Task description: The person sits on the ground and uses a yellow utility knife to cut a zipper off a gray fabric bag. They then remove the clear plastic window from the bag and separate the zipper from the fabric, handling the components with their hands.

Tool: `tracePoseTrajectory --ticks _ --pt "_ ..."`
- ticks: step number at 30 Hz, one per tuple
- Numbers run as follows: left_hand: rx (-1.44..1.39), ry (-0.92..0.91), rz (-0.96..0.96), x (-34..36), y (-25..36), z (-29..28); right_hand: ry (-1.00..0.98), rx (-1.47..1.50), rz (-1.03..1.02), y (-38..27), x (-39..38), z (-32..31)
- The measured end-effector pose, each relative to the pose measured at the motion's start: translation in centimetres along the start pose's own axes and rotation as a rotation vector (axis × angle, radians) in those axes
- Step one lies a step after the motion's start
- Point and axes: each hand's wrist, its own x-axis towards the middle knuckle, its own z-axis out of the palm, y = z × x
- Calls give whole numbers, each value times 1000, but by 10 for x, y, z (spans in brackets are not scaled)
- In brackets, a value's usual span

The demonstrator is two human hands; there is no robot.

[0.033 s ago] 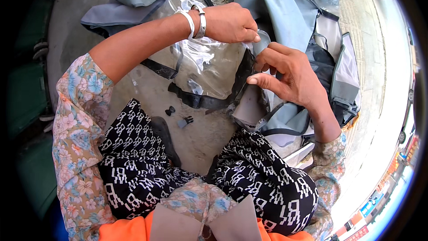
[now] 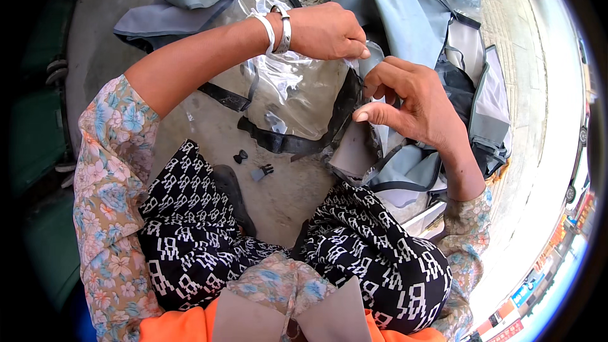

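Observation:
My left hand (image 2: 329,31) reaches across with its fingers closed, pinching the edge of a clear plastic sheet (image 2: 288,104) bordered with black trim. Beside it on the right, my right hand (image 2: 415,102) has curled fingers, with the thumb held apart from them. It is close to the sheet's black edge and a folded grey fabric piece (image 2: 354,152); nothing shows in its grip. A large blue-grey fabric cover (image 2: 396,9) lies heaped just beyond both hands. What lies under my left fingertips is partly hidden.
On the concrete ground before my knees lie a grey-and-black buckle part (image 2: 261,172) and a small black piece (image 2: 240,156). More grey fabric (image 2: 174,19) spreads at the far left. Dark green panels (image 2: 47,133) stand at the left; a road with vehicles runs along the right.

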Motion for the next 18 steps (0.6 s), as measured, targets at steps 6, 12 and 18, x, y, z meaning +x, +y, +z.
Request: tracePoseTrajectory --ticks 6,12,18 --pt "150 99 -14 6 13 4 -23 -158 -51 15 16 1" --pt "505 417 71 34 -12 7 180 59 122 13 12 18" --pt "994 431 -89 -6 -140 -69 65 -307 -335 -6 -12 42"
